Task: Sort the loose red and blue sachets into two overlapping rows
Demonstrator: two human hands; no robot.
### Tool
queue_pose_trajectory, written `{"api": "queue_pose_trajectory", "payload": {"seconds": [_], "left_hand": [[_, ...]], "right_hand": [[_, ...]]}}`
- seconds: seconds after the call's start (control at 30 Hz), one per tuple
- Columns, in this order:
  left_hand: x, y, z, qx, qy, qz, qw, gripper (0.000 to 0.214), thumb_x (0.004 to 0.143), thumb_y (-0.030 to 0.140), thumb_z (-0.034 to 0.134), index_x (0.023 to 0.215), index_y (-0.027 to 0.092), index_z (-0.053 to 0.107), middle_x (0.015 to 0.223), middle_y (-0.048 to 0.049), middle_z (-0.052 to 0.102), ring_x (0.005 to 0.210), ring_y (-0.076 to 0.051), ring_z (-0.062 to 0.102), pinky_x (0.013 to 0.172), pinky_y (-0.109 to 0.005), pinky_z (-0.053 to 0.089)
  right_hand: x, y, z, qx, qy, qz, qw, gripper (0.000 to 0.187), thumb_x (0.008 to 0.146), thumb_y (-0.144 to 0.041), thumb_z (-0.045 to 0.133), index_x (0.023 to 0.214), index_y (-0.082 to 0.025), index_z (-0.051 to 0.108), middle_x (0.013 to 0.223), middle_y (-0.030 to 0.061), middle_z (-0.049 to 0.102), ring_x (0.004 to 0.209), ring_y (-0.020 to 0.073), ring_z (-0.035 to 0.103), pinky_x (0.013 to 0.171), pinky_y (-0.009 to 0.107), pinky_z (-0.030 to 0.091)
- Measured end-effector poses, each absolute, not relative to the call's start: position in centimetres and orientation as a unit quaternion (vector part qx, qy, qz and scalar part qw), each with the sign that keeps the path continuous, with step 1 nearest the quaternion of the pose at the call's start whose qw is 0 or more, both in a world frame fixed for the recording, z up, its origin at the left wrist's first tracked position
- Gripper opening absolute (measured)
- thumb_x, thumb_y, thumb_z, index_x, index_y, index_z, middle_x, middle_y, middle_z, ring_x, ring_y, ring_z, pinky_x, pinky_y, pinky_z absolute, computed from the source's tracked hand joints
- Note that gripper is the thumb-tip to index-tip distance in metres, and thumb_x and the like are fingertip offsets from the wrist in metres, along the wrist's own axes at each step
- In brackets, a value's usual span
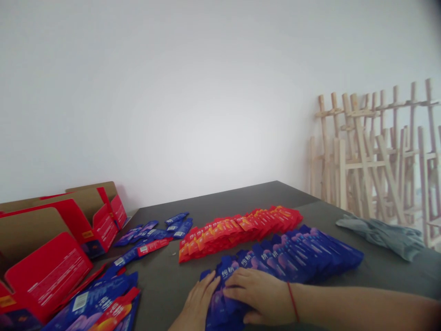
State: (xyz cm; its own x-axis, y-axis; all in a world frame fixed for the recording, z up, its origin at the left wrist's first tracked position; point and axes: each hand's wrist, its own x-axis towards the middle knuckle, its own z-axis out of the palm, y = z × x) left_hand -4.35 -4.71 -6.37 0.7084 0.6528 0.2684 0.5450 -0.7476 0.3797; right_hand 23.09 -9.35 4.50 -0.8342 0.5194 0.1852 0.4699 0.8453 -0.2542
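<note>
A long overlapping row of blue sachets [292, 257] lies on the dark table [241, 195]. My right hand [258, 294], with a red string at the wrist, lies flat on the near end of that row, fingers stretched out. My left hand [198, 303] rests against the same end from the left, fingers extended and touching the packets. Just behind runs a similar row of red sachets [237, 227].
Open red-and-brown cardboard boxes [51, 243] stand at the left. Loose blue and red sachets [151, 234] are scattered beside them, with more at the near left [99, 305]. A grey cloth [382, 234] lies at the right. Wooden racks [379, 151] lean on the wall.
</note>
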Motion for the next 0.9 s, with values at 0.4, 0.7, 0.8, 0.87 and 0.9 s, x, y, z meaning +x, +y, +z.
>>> {"api": "queue_pose_trajectory", "payload": {"seconds": [0.4,0.7,0.8,0.87,0.9], "left_hand": [[-3.7,-5.4,-5.9,0.916,0.317,0.209,0.131,0.099,0.076,0.071,0.058,0.153,0.031,0.010,0.160,-0.0176,0.021,0.145,-0.041,0.020,0.111,-0.066,0.024],[-3.0,-6.2,-3.8,0.916,0.308,0.218,0.134,0.085,0.085,0.065,0.049,0.153,0.034,0.008,0.163,-0.0136,0.010,0.146,-0.038,0.015,0.112,-0.067,0.020],[-2.8,-6.1,-3.6,0.917,0.305,0.216,0.143,0.083,0.089,0.058,0.050,0.153,0.036,0.001,0.160,-0.0108,0.024,0.145,-0.035,0.022,0.113,-0.064,0.023],[-2.8,-5.8,-4.0,0.918,0.303,0.214,0.142,0.082,0.087,0.057,0.052,0.153,0.037,0.006,0.159,-0.0092,0.028,0.145,-0.036,0.024,0.113,-0.063,0.024],[-2.8,-5.6,-4.2,0.918,0.303,0.215,0.139,0.080,0.087,0.057,0.053,0.152,0.037,0.011,0.159,-0.0085,0.028,0.144,-0.037,0.024,0.113,-0.063,0.024]], "right_hand": [[21.6,-10.3,4.3,-0.271,-0.951,0.095,0.112,0.064,0.088,-0.043,0.056,0.142,-0.009,0.044,0.142,0.0197,0.049,0.129,0.0312,0.045,0.108,0.046,0.035],[21.6,-11.1,5.3,-0.280,-0.945,0.137,0.099,0.060,0.095,-0.037,0.044,0.144,-0.003,0.041,0.146,0.0235,0.042,0.137,0.0318,0.037,0.113,0.047,0.029],[22.7,-10.7,6.2,-0.279,-0.938,0.161,0.130,0.061,0.095,-0.042,0.046,0.146,-0.009,0.040,0.147,0.0192,0.043,0.137,0.0284,0.038,0.114,0.045,0.029],[23.8,-10.2,6.4,-0.340,-0.917,0.146,0.152,0.071,0.089,-0.052,0.054,0.146,-0.012,0.040,0.150,0.0180,0.040,0.139,0.0296,0.036,0.114,0.048,0.027],[24.4,-10.0,6.3,-0.388,-0.899,0.134,0.153,0.072,0.088,-0.054,0.055,0.146,-0.013,0.041,0.151,0.0183,0.037,0.140,0.0309,0.033,0.114,0.050,0.026]]}}
